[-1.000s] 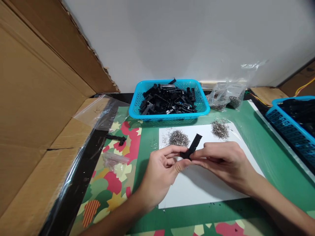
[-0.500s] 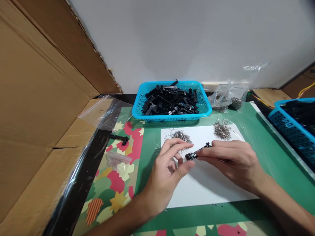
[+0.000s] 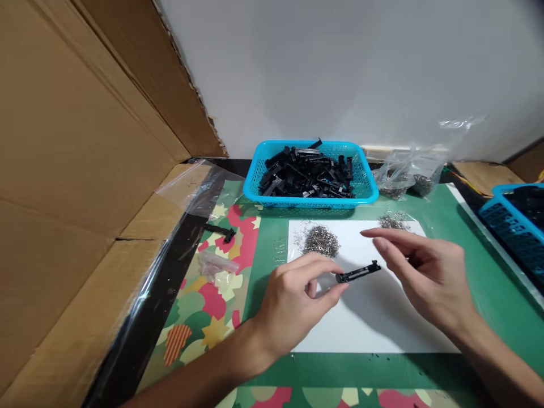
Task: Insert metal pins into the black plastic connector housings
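My left hand (image 3: 297,300) pinches one end of a slim black plastic part (image 3: 357,273) between thumb and forefinger, holding it level above a white sheet (image 3: 374,323). My right hand (image 3: 419,272) hovers just right of the part with its fingers stretched out and apart, holding nothing. A pile of small metal pieces (image 3: 321,239) lies on the sheet just beyond my left hand. A second pile of metal pieces (image 3: 393,222) shows past my right fingertips.
A blue basket (image 3: 314,195) of black plastic parts stands at the back by the wall. Clear bags (image 3: 408,173) lie to its right. Another blue basket (image 3: 516,226) sits at the right edge. Cardboard (image 3: 85,170) walls off the left. A loose black part (image 3: 221,230) lies on the patterned mat.
My right hand has let go of the black part and opened, drawing off to the right. The left hand now holds the part alone, turned flatter. The view shifted left.
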### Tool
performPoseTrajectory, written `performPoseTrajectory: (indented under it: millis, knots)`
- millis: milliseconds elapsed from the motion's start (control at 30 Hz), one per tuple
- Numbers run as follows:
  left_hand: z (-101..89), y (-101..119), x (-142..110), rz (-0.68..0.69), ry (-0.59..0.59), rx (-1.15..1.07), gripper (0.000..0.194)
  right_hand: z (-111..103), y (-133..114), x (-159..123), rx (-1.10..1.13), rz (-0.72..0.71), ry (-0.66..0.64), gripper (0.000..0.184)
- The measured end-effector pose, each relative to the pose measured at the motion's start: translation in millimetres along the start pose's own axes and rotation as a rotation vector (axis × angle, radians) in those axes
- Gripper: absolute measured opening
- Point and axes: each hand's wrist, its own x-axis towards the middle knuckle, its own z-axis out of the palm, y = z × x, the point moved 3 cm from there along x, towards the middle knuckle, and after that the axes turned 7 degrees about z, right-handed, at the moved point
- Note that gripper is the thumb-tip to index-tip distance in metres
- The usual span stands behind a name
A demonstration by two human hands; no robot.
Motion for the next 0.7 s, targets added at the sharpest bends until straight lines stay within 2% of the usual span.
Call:
performPoseTrajectory:
  millis: [133,200,300,367,433,600,700]
  knots:
    - [4.5,3,-1,0.069,-0.127,0.075,0.014,10,1,-4,0.302,0.104,-0.073,0.060]
    - [5.6,3,-1,0.093,-0.157,0.113,0.015,14,-3,-4,0.378,0.094,-0.122,0.067]
    - [6.2,2,-1,0.102,-0.177,0.144,0.018,18,-8,-1,0.304,0.010,-0.162,0.074]
    - [6.6,1,0,0.101,-0.187,0.149,0.019,21,-7,-1,0.251,0.002,-0.189,0.081]
    - [7.0,1,0,0.102,-0.186,0.154,0.017,24,-2,0,0.228,0.036,-0.167,0.087]
    - [8.5,1,0,0.139,-0.159,0.168,0.014,35,8,1,0.222,0.062,0.014,0.089]
    - [9.9,1,-1,0.155,-0.176,0.177,0.015,42,6,1,0.203,0.034,0.025,0.089]
